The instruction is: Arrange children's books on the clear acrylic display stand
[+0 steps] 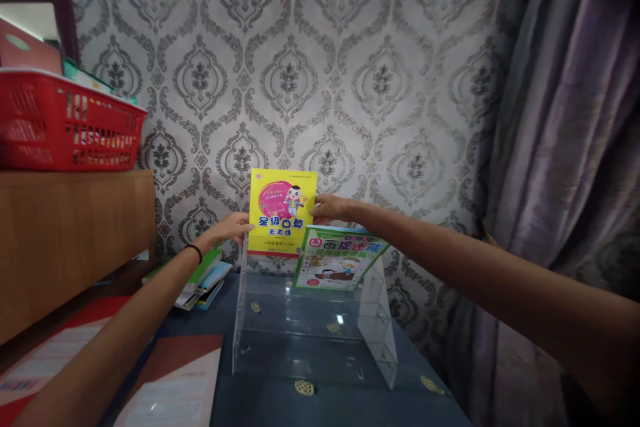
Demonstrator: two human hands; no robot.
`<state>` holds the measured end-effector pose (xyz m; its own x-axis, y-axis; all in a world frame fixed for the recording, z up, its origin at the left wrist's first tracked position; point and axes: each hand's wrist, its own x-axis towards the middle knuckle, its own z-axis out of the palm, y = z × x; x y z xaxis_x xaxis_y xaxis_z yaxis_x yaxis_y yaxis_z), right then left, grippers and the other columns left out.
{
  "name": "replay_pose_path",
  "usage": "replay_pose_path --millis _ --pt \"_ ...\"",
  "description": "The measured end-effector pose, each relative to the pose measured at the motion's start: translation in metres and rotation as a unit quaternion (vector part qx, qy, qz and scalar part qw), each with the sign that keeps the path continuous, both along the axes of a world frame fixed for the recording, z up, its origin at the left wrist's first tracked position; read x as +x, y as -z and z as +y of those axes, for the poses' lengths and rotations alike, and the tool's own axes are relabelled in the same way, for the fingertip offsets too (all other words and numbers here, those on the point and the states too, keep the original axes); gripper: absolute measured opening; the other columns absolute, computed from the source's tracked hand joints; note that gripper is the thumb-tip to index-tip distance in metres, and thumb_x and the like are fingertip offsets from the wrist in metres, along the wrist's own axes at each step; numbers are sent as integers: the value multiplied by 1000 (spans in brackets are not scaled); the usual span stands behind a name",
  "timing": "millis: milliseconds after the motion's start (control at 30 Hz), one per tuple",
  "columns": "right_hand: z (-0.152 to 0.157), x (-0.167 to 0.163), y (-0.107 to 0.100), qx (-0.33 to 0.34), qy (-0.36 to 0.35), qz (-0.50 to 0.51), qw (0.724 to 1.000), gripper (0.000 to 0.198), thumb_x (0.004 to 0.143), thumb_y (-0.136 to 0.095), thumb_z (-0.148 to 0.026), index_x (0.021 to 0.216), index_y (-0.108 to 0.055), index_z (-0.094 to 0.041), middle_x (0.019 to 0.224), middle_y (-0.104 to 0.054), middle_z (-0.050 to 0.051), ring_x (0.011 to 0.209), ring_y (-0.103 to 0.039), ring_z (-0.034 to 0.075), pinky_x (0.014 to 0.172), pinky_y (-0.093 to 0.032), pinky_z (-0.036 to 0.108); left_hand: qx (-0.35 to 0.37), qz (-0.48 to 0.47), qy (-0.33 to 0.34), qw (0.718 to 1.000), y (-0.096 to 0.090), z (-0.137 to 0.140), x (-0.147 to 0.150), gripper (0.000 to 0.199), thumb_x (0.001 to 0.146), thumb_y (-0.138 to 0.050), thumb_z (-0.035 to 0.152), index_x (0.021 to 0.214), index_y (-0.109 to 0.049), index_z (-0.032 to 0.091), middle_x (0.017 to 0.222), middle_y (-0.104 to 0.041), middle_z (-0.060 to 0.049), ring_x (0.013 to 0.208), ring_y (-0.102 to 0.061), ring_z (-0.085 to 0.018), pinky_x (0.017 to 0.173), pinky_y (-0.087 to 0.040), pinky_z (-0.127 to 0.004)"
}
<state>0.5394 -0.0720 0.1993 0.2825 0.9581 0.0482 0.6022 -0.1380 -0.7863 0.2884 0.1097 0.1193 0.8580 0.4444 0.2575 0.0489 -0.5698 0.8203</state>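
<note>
A yellow workbook (281, 240) with a pink circle and a cartoon figure stands upright between my two hands. My left hand (234, 227) grips its left edge, and my right hand (330, 209) pinches the right edge. Both are at the top tier of a clear acrylic tiered rack (300, 337). Just below my right hand, a green and white book (336, 260) leans on the rack's upper right, overlapping the yellow workbook's lower right corner. The lower tiers hold no books. Whether the yellow workbook's bottom edge touches the rack, I cannot tell.
A dark blue cloth (345, 407) with gold prints covers the table. Several books (203, 283) lie stacked behind my left forearm, and other booklets (173, 380) lie front left. A red basket (95, 123) sits on a wooden cabinet (75, 233). Curtains (545, 147) hang at right.
</note>
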Motion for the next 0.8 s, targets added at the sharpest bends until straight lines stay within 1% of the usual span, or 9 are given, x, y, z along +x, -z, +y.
replay_pose_path --millis 100,167,267,367,467,567,633,700,800 --pt "-3 0 -3 -2 -10 7 1000 11 81 -74 -17 90 -68 -16 85 -78 7 80 -75 19 78 -63 29 12 -1 -14 1000 -1 -1 -1 57 65 -75 53 106 -68 15 104 -73 -9 75 -65 -20 57 -54 -26" --pt "-3 1 -4 -2 -11 8 1000 11 82 -74 -18 91 -68 -15 87 -78 8 80 -75 19 79 -62 29 18 -6 -32 999 -2 -2 -1 58 65 -75 56 105 -67 14 103 -71 -9 74 -64 -19 56 -54 -27" --pt "-3 4 -6 -4 0 -1 1000 11 83 -74 -19 90 -68 -13 84 -77 9 75 -74 18 78 -62 30 16 -19 -57 998 -3 -5 0 56 65 -74 58 101 -65 15 97 -69 -7 72 -61 -17 55 -55 -26" --pt "-6 9 -8 -12 7 -14 1000 19 80 -80 -26 87 -69 -13 80 -77 9 73 -73 18 76 -62 30 10 -35 -89 995 -4 -8 0 51 68 -72 58 95 -63 16 95 -68 -5 69 -61 -16 53 -53 -25" --pt "-13 15 -11 -25 14 -43 999 26 81 -80 -37 84 -69 -14 79 -76 9 74 -73 18 74 -62 30 4 -53 -123 991 -2 -9 -2 45 75 -66 57 94 -59 18 94 -68 -5 72 -63 -16 53 -52 -23" --pt "-26 18 -13 -18 45 -113 992 41 87 -69 -56 87 -70 -15 83 -76 12 74 -73 20 71 -62 33 5 -85 -174 981 2 -10 -8 36 83 -57 53 94 -54 19 95 -67 -6 79 -66 -18 54 -52 -22" --pt "-40 18 -15 -5 51 -169 984 53 88 -60 -66 90 -72 -14 85 -76 14 75 -73 23 70 -60 34 11 -112 -209 971 4 -14 -15 30 87 -51 49 93 -52 19 96 -66 -7 85 -66 -19 56 -51 -22" --pt "-60 16 -17 3 40 -218 975 63 88 -53 -73 91 -74 -13 85 -77 16 76 -73 25 73 -59 35 43 -139 -233 962 5 -24 -23 26 88 -47 45 91 -53 20 95 -67 -7 88 -65 -20 59 -50 -23" --pt "-96 12 -16 18 16 -249 968 72 89 -43 -77 100 -76 -14 94 -78 15 84 -74 27 79 -57 34 167 -158 -245 942 5 -49 -33 26 90 -44 43 86 -56 21 89 -68 -5 85 -63 -20 65 -49 -26"
